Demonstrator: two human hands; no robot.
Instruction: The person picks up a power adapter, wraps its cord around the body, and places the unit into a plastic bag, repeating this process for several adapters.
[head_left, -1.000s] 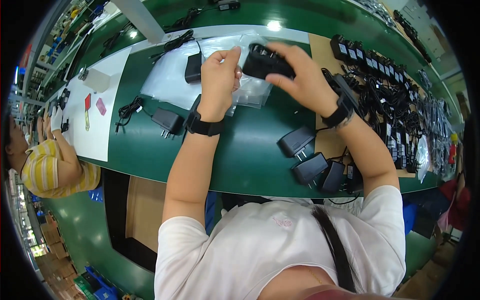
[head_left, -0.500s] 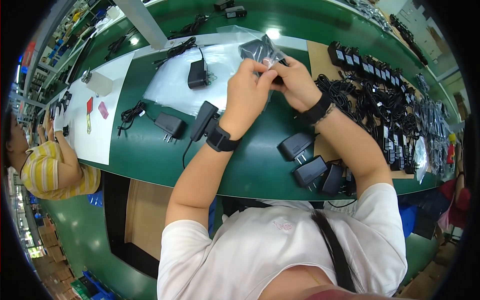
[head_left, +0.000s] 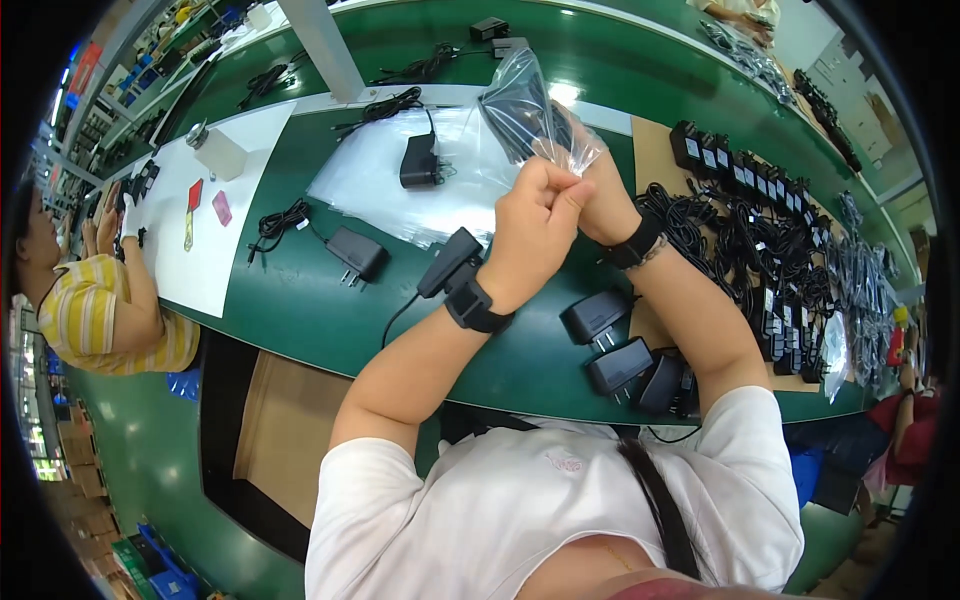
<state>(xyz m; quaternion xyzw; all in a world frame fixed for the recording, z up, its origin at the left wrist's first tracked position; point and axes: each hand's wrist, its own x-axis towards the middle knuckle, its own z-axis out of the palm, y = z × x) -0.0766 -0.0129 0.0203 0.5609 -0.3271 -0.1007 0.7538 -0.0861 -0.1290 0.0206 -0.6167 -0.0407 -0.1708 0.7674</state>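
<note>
crinkly clear bag (head_left: 535, 115) now raised, upright

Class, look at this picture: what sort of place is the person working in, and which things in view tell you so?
Probably a factory packing line. Many identical black power adapters lie in rows on a long green workbench, clear plastic bags are stacked there, and both hands hold a bagged adapter.

Head-worn fisheye, steeply down over workbench (head_left: 300, 300).

Clear plastic bag (head_left: 535, 115) with black adapter inside, tilted upright, raised above green table, lower end pinched.
</note>
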